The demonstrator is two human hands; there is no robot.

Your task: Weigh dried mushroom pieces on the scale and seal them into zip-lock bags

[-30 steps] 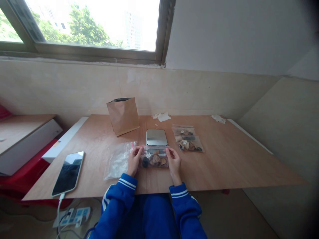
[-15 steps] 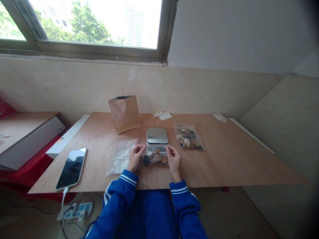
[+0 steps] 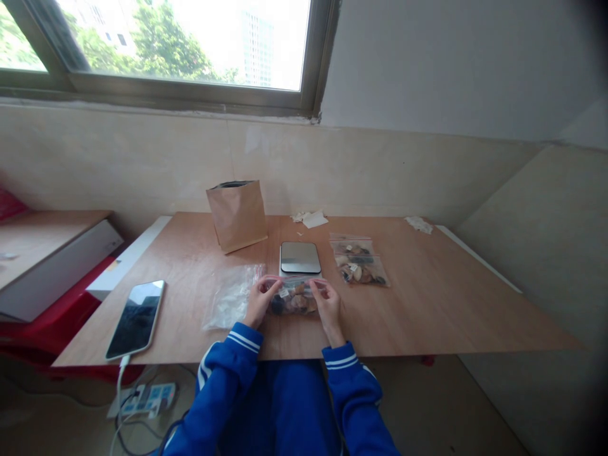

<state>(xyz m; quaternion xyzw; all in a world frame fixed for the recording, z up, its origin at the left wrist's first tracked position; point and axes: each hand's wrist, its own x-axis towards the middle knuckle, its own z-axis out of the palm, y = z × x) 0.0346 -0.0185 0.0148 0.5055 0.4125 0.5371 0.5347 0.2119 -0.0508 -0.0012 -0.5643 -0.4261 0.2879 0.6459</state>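
A clear zip bag [image 3: 295, 303] holding brown and dark dried pieces and a small white label lies before me on the table. My left hand [image 3: 260, 300] pinches its top edge near the left end. With thumb and fingers, my right hand [image 3: 327, 304] grips the same edge on the right. Just behind the bag sits a flat scale [image 3: 300, 258] with a shiny metal top. Under and left of my left hand are clear plastic zip bags [image 3: 228, 301]. Two more filled zip bags [image 3: 363, 271] overlap to the right of the scale.
A brown paper bag [image 3: 238, 218] stands upright at the back left. On the left lies a phone [image 3: 136, 320] with a charging cable. White paper scraps [image 3: 315, 219] rest by the wall. Below the table's front edge, a power strip [image 3: 151, 399] sits on the floor.
My right hand has slid left along the bag's top edge, and my left thumb has shifted slightly right. The bag stays in the same place.
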